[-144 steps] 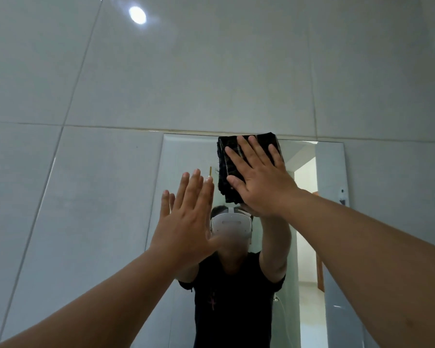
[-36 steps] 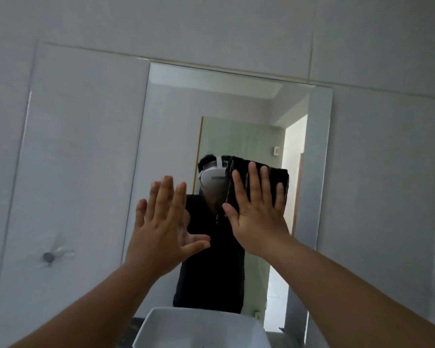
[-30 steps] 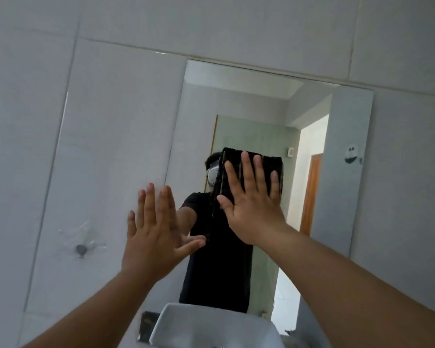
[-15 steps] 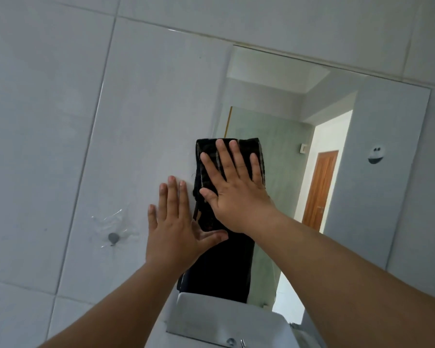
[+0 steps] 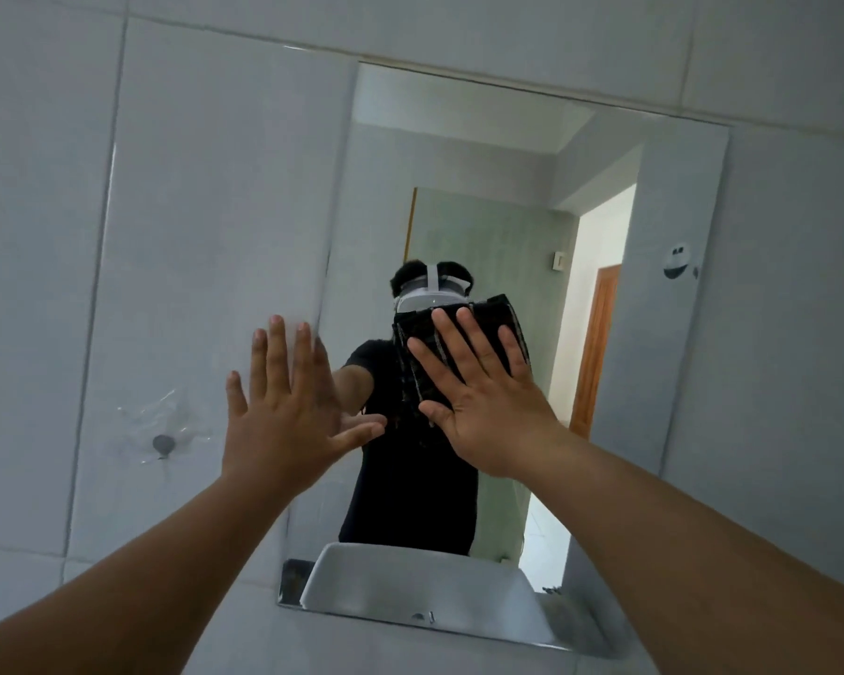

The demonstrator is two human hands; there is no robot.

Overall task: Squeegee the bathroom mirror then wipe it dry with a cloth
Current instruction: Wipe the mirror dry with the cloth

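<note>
- A person's right hand [image 5: 493, 397] presses a dark folded cloth [image 5: 459, 353] flat against the bathroom mirror [image 5: 459, 148], fingers spread wide over the fabric; the grip is an open palm pinning the cloth to the glass rather than a clenched fist.
- The cloth sits near the middle of the mirror, a little left of centre, its upper edge showing above the fingertips.
- The left hand [image 5: 288, 406] is released and holds nothing, palm flat and fingers splayed across the mirror's left edge, partly on the glass and partly on the grey wall tile [image 5: 191, 211] beside it.
- The two hands are close together, the left thumb pointing toward the heel of the right.
- The glass reflects a figure in a black shirt wearing a white headset, a wooden door and a pale green panel behind.
- A small round hook [image 5: 163, 444] with a clear adhesive pad is fixed to the tile left of the mirror.
- A white basin shows in the reflection along the mirror's lower edge.
</note>
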